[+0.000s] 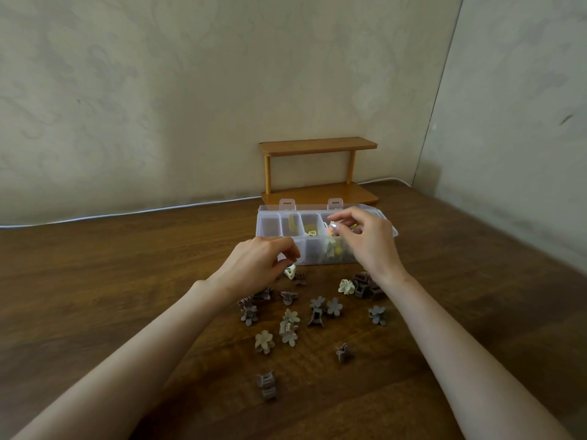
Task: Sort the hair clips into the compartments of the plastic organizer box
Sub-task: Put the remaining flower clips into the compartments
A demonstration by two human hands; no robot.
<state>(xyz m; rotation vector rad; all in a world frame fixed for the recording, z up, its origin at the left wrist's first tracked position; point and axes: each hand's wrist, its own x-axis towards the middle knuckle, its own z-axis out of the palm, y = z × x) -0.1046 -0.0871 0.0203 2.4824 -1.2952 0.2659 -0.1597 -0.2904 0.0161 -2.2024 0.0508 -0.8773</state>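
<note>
A clear plastic organizer box (268, 222) stands open on the table, with yellow and bright clips in its middle and right compartments. My right hand (368, 239) hovers over the box and pinches a small pale clip (333, 226) between thumb and fingertips. My left hand (259, 263) is at the box's front left corner, fingers curled; a cream clip (290, 271) lies just under its fingertips, and whether they hold it is unclear. Several brown, grey and beige flower clips (289, 325) lie scattered in front of the box.
A small two-tier wooden shelf (317, 166) stands behind the box against the wall. A white cable (127, 212) runs along the table's back edge. A wall closes the right side. A brown claw clip (266, 386) lies nearest me.
</note>
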